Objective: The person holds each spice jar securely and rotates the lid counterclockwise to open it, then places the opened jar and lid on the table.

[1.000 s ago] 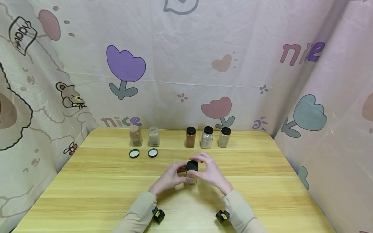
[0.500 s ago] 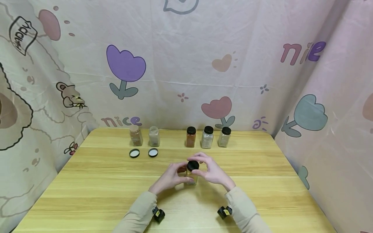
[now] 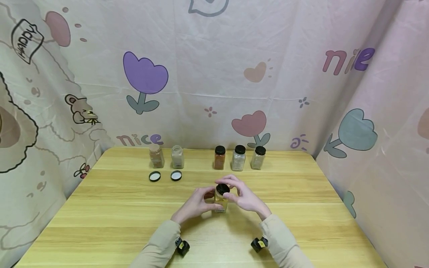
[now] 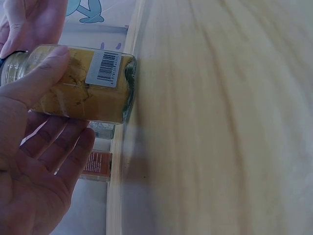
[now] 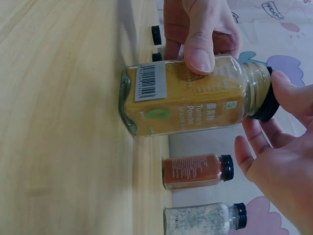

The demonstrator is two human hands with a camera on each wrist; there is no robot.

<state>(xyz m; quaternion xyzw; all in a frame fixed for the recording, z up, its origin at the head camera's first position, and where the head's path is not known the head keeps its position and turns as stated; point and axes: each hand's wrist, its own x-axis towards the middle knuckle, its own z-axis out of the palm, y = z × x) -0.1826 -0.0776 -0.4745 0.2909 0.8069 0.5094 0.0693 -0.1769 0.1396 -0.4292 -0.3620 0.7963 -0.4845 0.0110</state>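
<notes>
A glass spice jar of yellow turmeric powder (image 5: 195,115) stands upright on the table before me. My left hand (image 3: 196,204) grips its body, thumb on the near side in the left wrist view. With thumb and fingers, my right hand (image 3: 246,197) pinches the black lid (image 5: 267,100) at the top. The lid sits tilted on the jar's neck in the right wrist view, raised on one side with the glass threads showing. A barcode label (image 4: 103,68) is stuck low on the jar.
Two uncapped jars, one brownish (image 3: 156,158) and one pale (image 3: 177,158), stand at the back left. Their black lids (image 3: 154,176) lie upturned in front. Capped at the back are a red-orange jar (image 3: 219,159) and two whitish jars (image 3: 238,160). A patterned cloth hangs behind.
My right hand has shifted slightly right, and the black lid has moved up and right, tilting on the jar's neck. The left hand and the jar have stayed in place.
</notes>
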